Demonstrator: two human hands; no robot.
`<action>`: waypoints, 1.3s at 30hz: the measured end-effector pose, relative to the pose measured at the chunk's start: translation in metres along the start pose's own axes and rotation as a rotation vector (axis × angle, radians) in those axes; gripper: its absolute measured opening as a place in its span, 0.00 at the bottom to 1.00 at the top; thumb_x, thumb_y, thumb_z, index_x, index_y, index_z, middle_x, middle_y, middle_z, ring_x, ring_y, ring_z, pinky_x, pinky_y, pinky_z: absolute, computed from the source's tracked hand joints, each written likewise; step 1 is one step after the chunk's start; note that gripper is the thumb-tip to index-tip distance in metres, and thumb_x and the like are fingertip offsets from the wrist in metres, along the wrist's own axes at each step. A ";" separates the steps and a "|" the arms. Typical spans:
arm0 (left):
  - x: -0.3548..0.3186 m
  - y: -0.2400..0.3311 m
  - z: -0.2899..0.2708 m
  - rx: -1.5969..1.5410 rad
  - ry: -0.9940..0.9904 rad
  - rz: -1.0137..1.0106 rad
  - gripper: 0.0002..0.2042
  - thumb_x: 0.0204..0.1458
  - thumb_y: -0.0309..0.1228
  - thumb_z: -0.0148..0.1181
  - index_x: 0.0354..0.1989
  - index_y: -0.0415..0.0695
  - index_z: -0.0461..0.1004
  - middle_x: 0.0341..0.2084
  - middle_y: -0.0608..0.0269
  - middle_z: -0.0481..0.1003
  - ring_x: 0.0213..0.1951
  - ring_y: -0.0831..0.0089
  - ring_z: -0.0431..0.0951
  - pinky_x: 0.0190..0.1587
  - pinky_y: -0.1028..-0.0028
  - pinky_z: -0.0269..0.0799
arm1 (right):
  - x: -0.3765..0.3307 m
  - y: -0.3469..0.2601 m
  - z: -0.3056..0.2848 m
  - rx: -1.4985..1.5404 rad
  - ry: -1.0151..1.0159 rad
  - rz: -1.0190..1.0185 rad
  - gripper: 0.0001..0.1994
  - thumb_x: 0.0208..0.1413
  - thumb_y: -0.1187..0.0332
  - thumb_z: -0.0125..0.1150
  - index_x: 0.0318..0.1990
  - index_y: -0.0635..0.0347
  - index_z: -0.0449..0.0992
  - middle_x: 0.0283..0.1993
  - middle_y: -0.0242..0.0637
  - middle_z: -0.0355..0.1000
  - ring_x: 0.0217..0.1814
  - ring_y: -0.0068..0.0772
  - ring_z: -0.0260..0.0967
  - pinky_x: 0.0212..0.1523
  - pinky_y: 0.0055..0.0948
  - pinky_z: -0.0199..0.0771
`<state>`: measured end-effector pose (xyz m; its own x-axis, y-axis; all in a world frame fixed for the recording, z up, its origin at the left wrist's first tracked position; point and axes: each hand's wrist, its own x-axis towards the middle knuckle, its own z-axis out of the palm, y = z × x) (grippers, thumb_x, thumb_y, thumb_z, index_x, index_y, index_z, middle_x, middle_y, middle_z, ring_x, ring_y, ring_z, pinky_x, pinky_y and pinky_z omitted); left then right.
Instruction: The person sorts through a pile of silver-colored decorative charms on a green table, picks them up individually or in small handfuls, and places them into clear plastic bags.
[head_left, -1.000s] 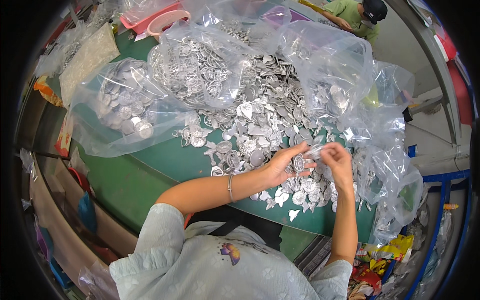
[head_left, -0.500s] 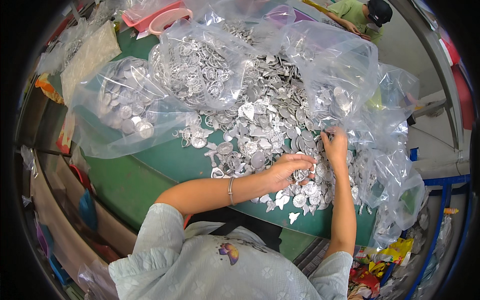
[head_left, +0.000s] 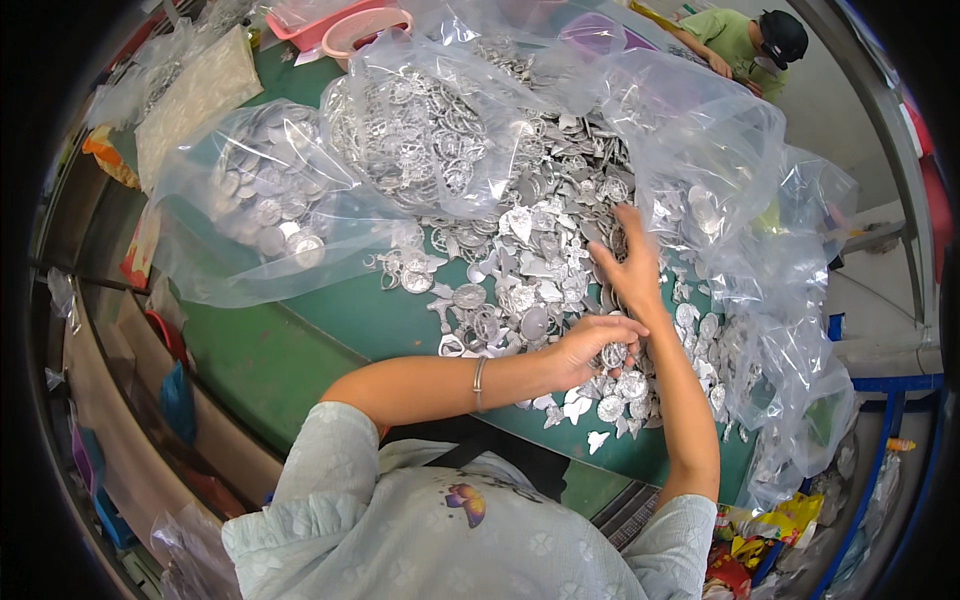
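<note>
Left hand (head_left: 590,345), centre frame, fingers curled round small cluster of silver metal pieces (head_left: 612,355), just above heap edge. Right hand (head_left: 630,265) reaches higher, fingers spread, pressed into loose pile of metal pieces (head_left: 530,260); whether it grips anything, cannot tell. Pile sprawls over green surface (head_left: 330,330). Upper left: clear bag of round pieces (head_left: 260,200); next to it fuller bag (head_left: 420,140). Open plastic bag (head_left: 790,330) at right. Judging by loose heap, sorting far from done.

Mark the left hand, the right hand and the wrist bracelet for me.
left hand (head_left: 588,345), head view, on the knuckles.
right hand (head_left: 630,265), head view, on its back.
bracelet (head_left: 479,372), head view, on the band across the left wrist.
</note>
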<state>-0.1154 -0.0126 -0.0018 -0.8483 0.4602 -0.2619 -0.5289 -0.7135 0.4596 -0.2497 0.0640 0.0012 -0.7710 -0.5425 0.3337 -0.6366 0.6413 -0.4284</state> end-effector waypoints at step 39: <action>-0.002 0.000 0.004 -0.006 -0.045 -0.023 0.08 0.48 0.30 0.52 0.37 0.43 0.71 0.24 0.66 0.68 0.27 0.76 0.70 0.25 0.74 0.62 | 0.007 -0.004 0.008 -0.110 0.036 -0.144 0.29 0.47 0.58 0.59 0.55 0.61 0.60 0.50 0.56 0.63 0.51 0.54 0.62 0.50 0.38 0.63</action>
<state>-0.1135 -0.0118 0.0018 -0.8339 0.5000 -0.2336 -0.5487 -0.7054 0.4486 -0.2526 0.0537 -0.0012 -0.6710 -0.6142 0.4154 -0.7367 0.6155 -0.2800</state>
